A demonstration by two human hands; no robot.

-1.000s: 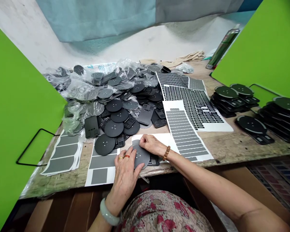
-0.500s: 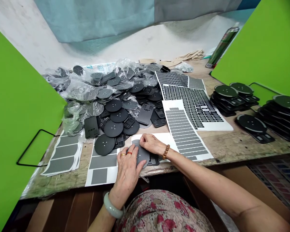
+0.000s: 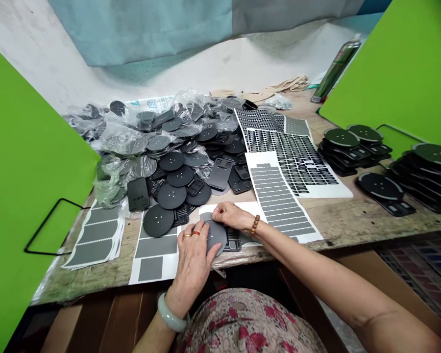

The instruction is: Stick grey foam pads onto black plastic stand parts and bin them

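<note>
A grey-black round plate (image 3: 217, 231) with small holes lies at the table's front edge, its slotted rectangular part (image 3: 233, 241) sticking out on the right. Across the plate's left side rests my left hand (image 3: 195, 245), fingers flat on it and thumb spread over the lower part. My right hand (image 3: 228, 215) is closed in a pinch at the plate's upper edge; whatever is between the fingertips is too small to make out. Under and around the plate are white sheets with grey stickers (image 3: 156, 247).
Behind the hands is a heap of similar black plates (image 3: 172, 196), many in clear plastic bags (image 3: 121, 135). Sticker sheets (image 3: 279, 196) lie to the right, with stacked plates (image 3: 340, 147) beyond. More grey sheets (image 3: 97, 230) lie left, near a green panel (image 3: 29, 171). A spray can (image 3: 336, 68) stands at the back right.
Both hands stay at the same plate with almost the same pose. My right hand's wrist and bracelet have shifted very slightly. The whole view has drifted a little.
</note>
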